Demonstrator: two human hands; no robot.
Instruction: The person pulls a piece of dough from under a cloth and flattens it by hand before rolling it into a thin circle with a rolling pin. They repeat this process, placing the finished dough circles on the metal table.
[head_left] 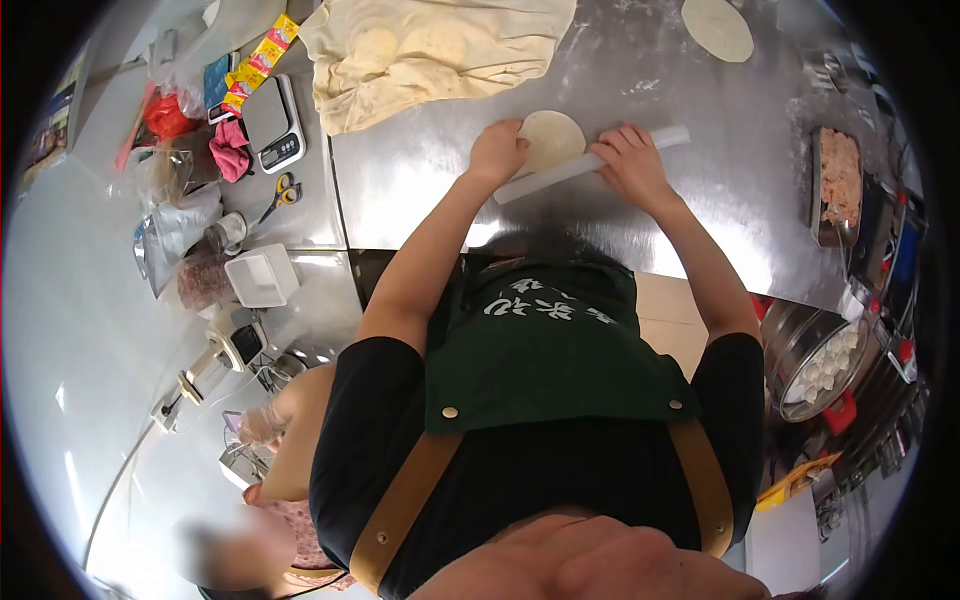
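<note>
Your two hands rest on one white rolling pin point(590, 163) that lies across the steel table point(420, 180), its far end angled up to the right. Your left hand point(497, 150) presses on the pin's left end with the fingers curled down over it, and your right hand point(632, 160) lies over the pin right of its middle with the fingers spread fairly flat; neither is clenched, both bear on the pin more than grip it. Just beyond and partly under the pin sits one round dough disc point(552, 138), between your hands. The pin looks stiff, smooth and light, likely a little slippery with flour, so palms near the two ends should serve best. The disc looks soft, thin and easy to tear or stretch; you would lift it by sliding fingers under its edge rather than pinching. A second rolled disc point(717, 27) lies far right on the table, well apart, so you count two discs in all. One cream cloth point(430, 50) lies heaped at the far middle, with rounded lumps beneath it whose number you cannot tell. On the left are one digital scale point(274, 125) and one pair of yellow-handled scissors point(283, 192). On the right stand one tray of pinkish filling point(838, 185) and one steamer point(815, 365) of small white pieces, too many and too small to count.
</note>
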